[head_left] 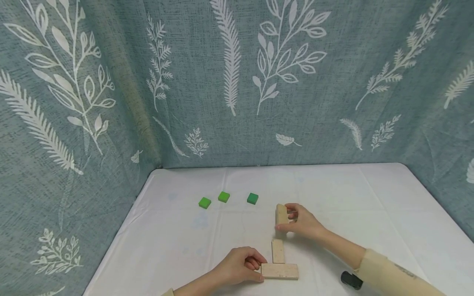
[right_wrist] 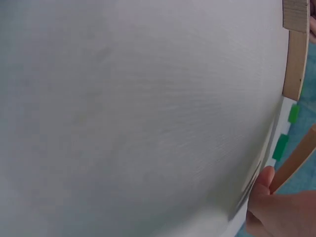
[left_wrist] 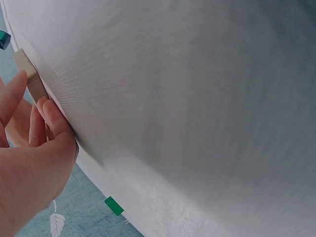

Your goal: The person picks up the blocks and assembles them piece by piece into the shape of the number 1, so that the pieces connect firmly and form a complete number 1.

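In the head view, my left hand (head_left: 238,265) pinches the left end of a plain wooden block (head_left: 279,271) lying crosswise on the table. A second wooden block (head_left: 277,251) lies lengthwise behind it, its near end against the crosswise one. Farther back, my right hand (head_left: 301,222) holds a third wooden block (head_left: 282,216) between thumb and fingers, just beyond the second block's far end. The right wrist view shows this held block (right_wrist: 295,160) tilted, with the thumb along its lower end. In the left wrist view, thumb and fingertips meet the crosswise block (left_wrist: 32,74).
Two light green tiles (head_left: 205,202) (head_left: 224,197) and a darker green tile (head_left: 253,198) lie toward the back of the white-covered table (head_left: 166,234). A small black object (head_left: 351,280) shows beside the right sleeve. A leaf-patterned blue-grey curtain (head_left: 244,135) hangs behind the table.
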Motion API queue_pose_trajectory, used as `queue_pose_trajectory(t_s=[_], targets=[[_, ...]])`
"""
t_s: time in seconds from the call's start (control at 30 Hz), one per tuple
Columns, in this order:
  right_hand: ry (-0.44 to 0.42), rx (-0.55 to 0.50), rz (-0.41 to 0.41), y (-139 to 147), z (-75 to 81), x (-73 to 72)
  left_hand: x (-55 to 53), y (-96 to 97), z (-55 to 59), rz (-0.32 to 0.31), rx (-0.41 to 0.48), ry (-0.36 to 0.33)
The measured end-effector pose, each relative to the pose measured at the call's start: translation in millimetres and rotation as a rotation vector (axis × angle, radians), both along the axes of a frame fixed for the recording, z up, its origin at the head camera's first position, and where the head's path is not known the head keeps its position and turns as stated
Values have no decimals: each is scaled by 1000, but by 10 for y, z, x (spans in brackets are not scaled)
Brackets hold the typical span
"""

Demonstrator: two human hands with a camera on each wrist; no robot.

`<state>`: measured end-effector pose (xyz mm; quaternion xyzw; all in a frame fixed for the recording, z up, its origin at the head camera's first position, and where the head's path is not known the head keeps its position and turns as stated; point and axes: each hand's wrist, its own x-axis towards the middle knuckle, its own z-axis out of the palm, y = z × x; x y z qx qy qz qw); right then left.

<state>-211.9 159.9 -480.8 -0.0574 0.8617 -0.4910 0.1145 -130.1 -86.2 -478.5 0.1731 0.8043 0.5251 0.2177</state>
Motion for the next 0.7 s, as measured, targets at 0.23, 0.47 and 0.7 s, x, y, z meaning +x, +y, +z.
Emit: queue_pose_trajectory(t_s=[0.23,0.47,0.7], targets=[[69,50,39,-74,-12,-4,-11,-5,-3,-11,9,2],[109,87,64,-129,-46,-4,-23,-1,-9,-14,3,3],[151,112,85,-162,-62,22,-17,-5,-22,-11,-13,-1]])
